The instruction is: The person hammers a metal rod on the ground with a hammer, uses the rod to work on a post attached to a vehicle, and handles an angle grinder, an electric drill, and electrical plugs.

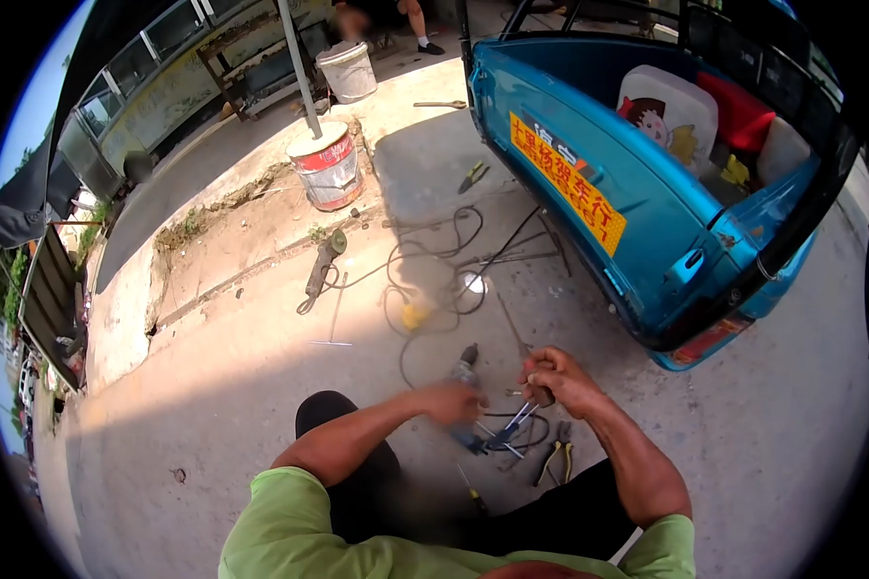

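Observation:
My right hand (558,379) is closed round the red handle of a long thin tool (514,326), whose shaft points up and away toward the vehicle. To its left, my left hand (451,403) is smeared by motion, and its fingers cannot be made out. Below and between the hands lies a blue tool with metal rods (508,431) on the ground. A dark power drill (468,359) is just above my left hand. Pliers with yellow and black handles (554,461) lie below my right hand, and a screwdriver (474,495) lies nearer my knees.
A blue vehicle (589,154) stands at the upper right. An angle grinder (324,264) and tangled cable lie ahead. A paint bucket (326,172) holds a pole; a white bucket (348,72) is behind it. Green-handled pliers (471,178) lie near the vehicle. A person's leg (417,21) shows at the top.

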Available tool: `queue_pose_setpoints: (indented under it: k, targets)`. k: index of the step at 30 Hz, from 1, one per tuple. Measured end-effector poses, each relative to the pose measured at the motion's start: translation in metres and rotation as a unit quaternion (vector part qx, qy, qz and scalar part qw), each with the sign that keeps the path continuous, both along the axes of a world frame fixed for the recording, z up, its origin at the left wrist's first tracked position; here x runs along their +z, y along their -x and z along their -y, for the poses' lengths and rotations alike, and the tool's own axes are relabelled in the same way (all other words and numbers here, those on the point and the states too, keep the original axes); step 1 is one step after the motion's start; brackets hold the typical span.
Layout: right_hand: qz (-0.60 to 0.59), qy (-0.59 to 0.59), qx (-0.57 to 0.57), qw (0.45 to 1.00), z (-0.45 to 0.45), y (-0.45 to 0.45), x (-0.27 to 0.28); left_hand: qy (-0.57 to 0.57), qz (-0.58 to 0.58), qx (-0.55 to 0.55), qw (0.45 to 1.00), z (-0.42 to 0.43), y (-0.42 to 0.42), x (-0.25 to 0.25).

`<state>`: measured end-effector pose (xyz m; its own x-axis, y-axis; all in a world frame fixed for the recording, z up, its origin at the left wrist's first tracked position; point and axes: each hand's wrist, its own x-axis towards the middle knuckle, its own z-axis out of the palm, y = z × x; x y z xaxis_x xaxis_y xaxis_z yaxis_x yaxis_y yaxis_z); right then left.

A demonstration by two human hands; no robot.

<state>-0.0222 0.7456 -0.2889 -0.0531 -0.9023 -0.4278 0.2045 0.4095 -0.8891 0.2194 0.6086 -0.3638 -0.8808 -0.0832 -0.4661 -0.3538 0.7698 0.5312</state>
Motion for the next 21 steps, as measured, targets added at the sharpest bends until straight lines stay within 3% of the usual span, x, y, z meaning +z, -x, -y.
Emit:
queue_pose_setpoints:
  k: [1,3,6,9,16,21]
  targets:
    - [0.016,-0.005,0.005,1.000,-0.001,-0.001,-0.001,-0.121,-0.026,0.131,0.984,-0.004,0.004,0.022]
    - [0.042,-0.009,0.013,0.999,0.001,0.002,0.001,-0.341,-0.083,0.375,0.858,-0.002,0.017,0.064]
    - [0.011,-0.019,0.041,0.999,0.002,0.000,0.002,-0.424,-0.246,0.431,0.758,0.016,0.023,0.055]
    - [-0.019,-0.014,0.073,0.997,0.002,-0.005,-0.005,-0.462,-0.275,0.476,0.696,0.018,0.026,0.054]
    - [-0.156,0.011,0.119,0.981,0.003,-0.013,-0.019,-0.467,-0.295,0.485,0.678,0.021,0.026,0.043]
    - [-0.123,-0.006,0.102,0.987,0.008,-0.020,-0.007,-0.460,-0.299,0.489,0.678,0.017,0.027,0.050]
